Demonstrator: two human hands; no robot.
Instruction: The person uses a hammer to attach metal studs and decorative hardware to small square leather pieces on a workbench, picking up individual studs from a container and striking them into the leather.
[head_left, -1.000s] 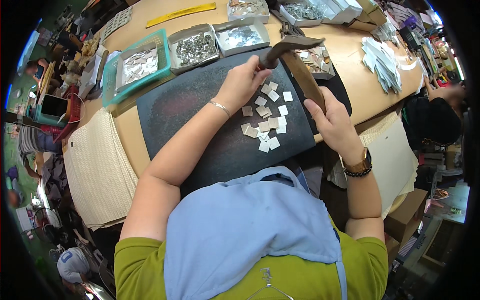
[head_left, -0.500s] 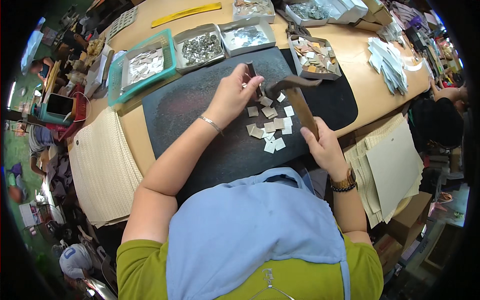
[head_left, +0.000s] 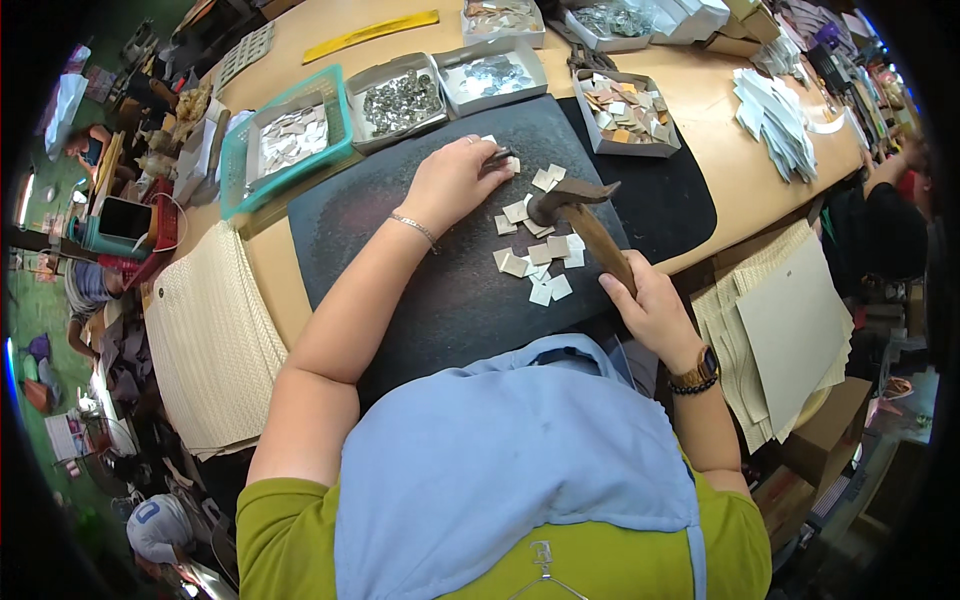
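My left hand [head_left: 452, 188] is closed around a short dark metal rod, like a punch [head_left: 497, 157], whose end pokes out past the thumb and forefinger. A small pale square [head_left: 513, 165] lies by those fingertips. A claw hammer [head_left: 600, 243] is gripped by its wooden handle in my right hand [head_left: 652, 308]. Its dark head hangs over loose square pieces [head_left: 541, 253], cream and whitish, scattered in the middle of a dark, worn mat [head_left: 400, 300]. The rod's other end is hidden in my left hand.
Behind the mat stand a teal basket [head_left: 232, 180] of pale pieces, a box of metal bits [head_left: 440, 110] and a box of clear pieces [head_left: 545, 85]. A box of tan squares [head_left: 640, 150] is at right. Textured sheets [head_left: 215, 340] lie left, more sheets [head_left: 795, 320] right.
The rod in my left hand has gone from upright to tilted nearly flat, and that hand has shifted slightly left. The hammer head has moved a little right and down.
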